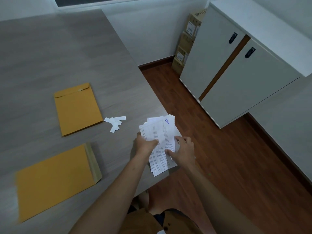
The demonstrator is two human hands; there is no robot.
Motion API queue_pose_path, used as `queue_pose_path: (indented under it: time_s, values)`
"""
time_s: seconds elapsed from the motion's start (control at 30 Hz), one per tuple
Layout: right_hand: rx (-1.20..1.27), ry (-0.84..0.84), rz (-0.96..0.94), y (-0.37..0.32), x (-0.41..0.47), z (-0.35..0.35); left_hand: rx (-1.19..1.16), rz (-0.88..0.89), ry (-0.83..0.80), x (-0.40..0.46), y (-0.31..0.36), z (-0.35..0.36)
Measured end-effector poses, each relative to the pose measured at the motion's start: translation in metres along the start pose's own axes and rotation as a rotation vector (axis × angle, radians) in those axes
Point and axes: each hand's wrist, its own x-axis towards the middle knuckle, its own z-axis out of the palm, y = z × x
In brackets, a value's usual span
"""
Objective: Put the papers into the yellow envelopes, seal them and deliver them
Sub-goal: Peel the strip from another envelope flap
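Note:
A loose stack of printed white papers (160, 132) lies at the right edge of the grey table (50, 56), partly over the edge. My left hand (145, 146) grips the stack's left side, thumb on top. My right hand (183, 151) holds its right side, fingers spread over the sheets. One yellow envelope (77, 108) lies flat farther back with its flap folded down. A second yellow envelope (54, 181) lies near the front left, its flap open toward the right.
Several white paper strips (115, 122) lie between the far envelope and the papers. A white two-door cabinet (236, 70) stands to the right across a wooden floor (211, 149). Stacked cardboard boxes (185, 46) fill the corner behind it.

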Motion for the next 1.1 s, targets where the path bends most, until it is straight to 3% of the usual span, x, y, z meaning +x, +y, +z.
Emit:
queue_pose_path:
  time_s: [0.13, 0.2, 0.3, 0.43, 0.57, 0.67, 0.83, 1.1]
  values:
    - [0.225, 0.066, 0.064, -0.004, -0.008, 0.0, -0.428, -0.115, -0.049, 0.004, -0.008, -0.023]
    - [0.49, 0.084, 0.135, -0.015, -0.012, 0.001, -0.703, -0.165, -0.075, 0.003, -0.005, -0.039]
    - [0.96, -0.077, 0.353, -0.037, -0.013, -0.004, -0.96, -0.176, -0.151, -0.001, 0.005, -0.059]
    - [1.365, -0.386, 0.42, -0.066, -0.009, -0.008, -1.073, -0.135, -0.19, -0.008, 0.014, -0.069]
    - [1.31, -0.448, 0.29, -0.079, -0.003, -0.012, -1.093, -0.108, -0.119, -0.009, 0.019, -0.082]
    - [1.113, -0.302, 0.205, -0.076, 0.007, -0.021, -0.957, -0.018, -0.031, 0.001, 0.016, -0.107]
    - [0.916, -0.247, 0.031, -0.072, 0.02, -0.036, -0.246, 0.194, -0.039, 0.002, 0.019, -0.147]
    - [0.84, -0.245, -0.126, -0.074, 0.017, -0.036, -0.133, 0.347, 0.016, -0.007, 0.012, -0.143]
